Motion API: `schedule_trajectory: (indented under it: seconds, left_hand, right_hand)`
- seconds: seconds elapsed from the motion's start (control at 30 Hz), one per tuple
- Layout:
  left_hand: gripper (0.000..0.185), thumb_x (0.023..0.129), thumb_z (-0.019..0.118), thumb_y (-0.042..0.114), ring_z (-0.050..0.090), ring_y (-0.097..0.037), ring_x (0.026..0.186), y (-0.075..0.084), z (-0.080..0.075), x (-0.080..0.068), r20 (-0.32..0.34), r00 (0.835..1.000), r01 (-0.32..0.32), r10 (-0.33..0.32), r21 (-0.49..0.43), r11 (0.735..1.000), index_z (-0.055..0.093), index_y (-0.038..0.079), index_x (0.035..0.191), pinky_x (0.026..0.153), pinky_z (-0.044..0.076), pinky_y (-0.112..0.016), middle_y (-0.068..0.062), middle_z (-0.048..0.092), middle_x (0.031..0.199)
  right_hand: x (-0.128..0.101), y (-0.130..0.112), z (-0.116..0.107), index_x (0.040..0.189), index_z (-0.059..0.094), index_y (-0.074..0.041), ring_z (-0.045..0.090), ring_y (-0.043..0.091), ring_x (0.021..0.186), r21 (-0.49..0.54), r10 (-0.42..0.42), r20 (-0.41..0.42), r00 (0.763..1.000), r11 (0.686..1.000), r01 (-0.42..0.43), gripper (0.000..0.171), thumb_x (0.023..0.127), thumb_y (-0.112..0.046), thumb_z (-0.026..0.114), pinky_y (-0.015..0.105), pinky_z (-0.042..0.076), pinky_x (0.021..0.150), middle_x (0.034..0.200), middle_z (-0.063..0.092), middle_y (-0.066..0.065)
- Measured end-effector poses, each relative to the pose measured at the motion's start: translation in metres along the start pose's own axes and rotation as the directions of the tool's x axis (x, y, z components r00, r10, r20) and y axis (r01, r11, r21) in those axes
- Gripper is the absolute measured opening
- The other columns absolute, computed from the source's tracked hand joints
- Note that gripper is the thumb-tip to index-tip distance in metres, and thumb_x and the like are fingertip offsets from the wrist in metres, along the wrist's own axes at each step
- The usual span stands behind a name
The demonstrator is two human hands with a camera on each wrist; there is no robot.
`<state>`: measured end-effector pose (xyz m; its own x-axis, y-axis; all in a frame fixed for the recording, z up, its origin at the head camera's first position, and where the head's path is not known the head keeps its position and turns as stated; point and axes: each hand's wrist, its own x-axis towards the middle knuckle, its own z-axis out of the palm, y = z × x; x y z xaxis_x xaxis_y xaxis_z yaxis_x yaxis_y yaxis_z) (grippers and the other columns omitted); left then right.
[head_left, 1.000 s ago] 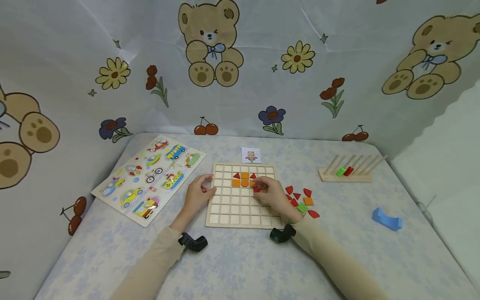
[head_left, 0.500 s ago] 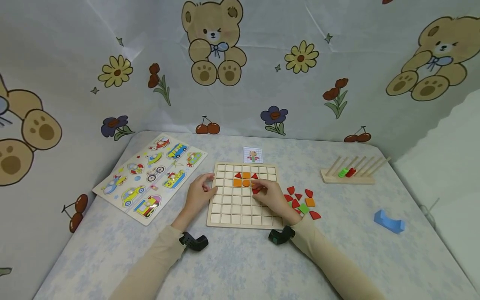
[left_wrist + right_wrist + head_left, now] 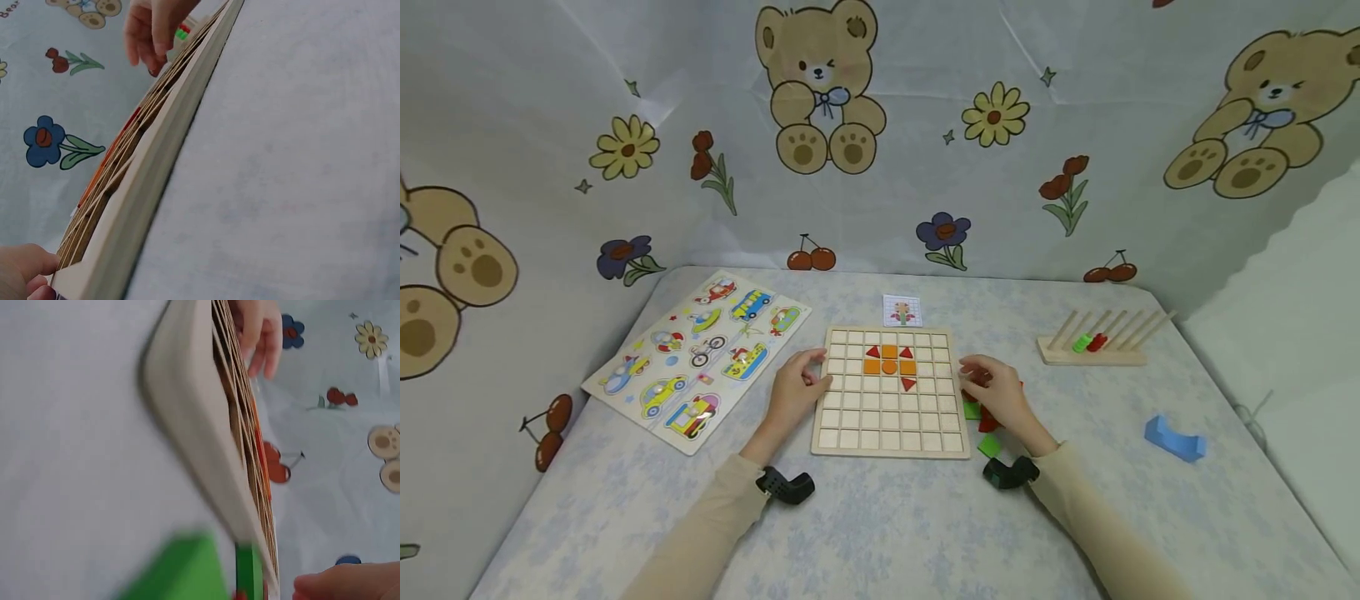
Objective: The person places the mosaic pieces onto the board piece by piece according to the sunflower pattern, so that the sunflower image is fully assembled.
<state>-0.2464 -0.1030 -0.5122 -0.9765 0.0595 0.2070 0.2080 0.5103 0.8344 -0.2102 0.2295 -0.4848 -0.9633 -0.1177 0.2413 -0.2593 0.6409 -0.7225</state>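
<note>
- Grid [image 3: 868, 421] on table [image 3: 880, 537], tiles [image 3: 889, 367] in it toward the far side.
- Card [image 3: 902, 311] just beyond grid's far edge.
- Puzzle [image 3: 727, 329] left of grid.
- Left hand [image 3: 794, 389] at grid's left edge.
- Right hand [image 3: 997, 393] over loose tiles [image 3: 989, 446], right of grid.
- Rack [image 3: 1090, 357] at far right; block [image 3: 1175, 440] nearer, farther right.

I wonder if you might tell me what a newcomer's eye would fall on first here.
Probably the square, pale wooden grid board in the middle, with flat orange and red pieces in its upper cells and the person's left hand at its left edge. Next might come the large brown bears printed on the grey backdrop behind the table, and the white, brightly pictured vehicle board at the table's left.
</note>
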Motion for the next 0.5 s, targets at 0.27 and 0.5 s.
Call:
schedule_trajectory:
  seconds: [0.27,0.5]
  left_hand:
    - [0.044,0.081,0.072,0.01,0.05,-0.009,0.068,0.0,0.0,0.0,0.003,1.0,0.01,-0.01,0.008,1.0,0.061,0.007,0.124,0.062,0.042,-0.017,-0.009,0.064,0.113]
    - [0.043,0.083,0.071,0.012,0.05,-0.011,0.068,-0.001,0.0,0.0,0.015,1.0,0.013,-0.013,0.009,1.0,0.06,0.009,0.124,0.061,0.042,-0.018,-0.008,0.064,0.113]
  right_hand:
    - [-0.02,0.024,-0.029,0.118,0.061,0.003,0.064,0.029,0.088,-0.022,0.115,0.018,0.993,0.993,-0.114,0.038,0.081,0.001,0.07,0.021,0.05,0.07,0.102,0.068,0.02]
    - [-0.023,0.029,-0.033,0.118,0.062,0.004,0.062,0.025,0.086,-0.026,0.127,0.025,0.992,0.992,-0.126,0.039,0.08,0.0,0.071,0.019,0.049,0.07,0.102,0.068,0.02]
